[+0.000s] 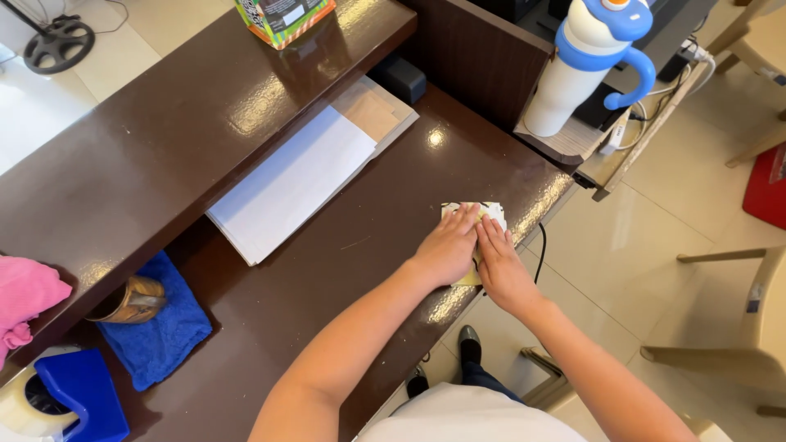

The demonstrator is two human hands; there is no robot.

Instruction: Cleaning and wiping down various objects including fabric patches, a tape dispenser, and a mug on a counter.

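Observation:
A small square of pale yellow-and-white patterned paper (pixel 491 210) lies flat near the right edge of a dark brown desk (pixel 352 270). My left hand (pixel 448 245) presses palm-down on its left part, fingers together and pointing away from me. Beside it, touching, my right hand (pixel 501 266) lies flat on the paper's right part at the desk's edge. Most of the paper is hidden under both hands; only its far edge and a near corner show.
A stack of white sheets (pixel 291 184) lies under the raised shelf (pixel 164 139). A blue cloth (pixel 160 323) with a brown object, a blue tape dispenser (pixel 78 393), pink cloth (pixel 24 299), a colourful box (pixel 282 16) and a white-and-blue jug (pixel 585 65) surround. Chairs (pixel 737 327) stand right.

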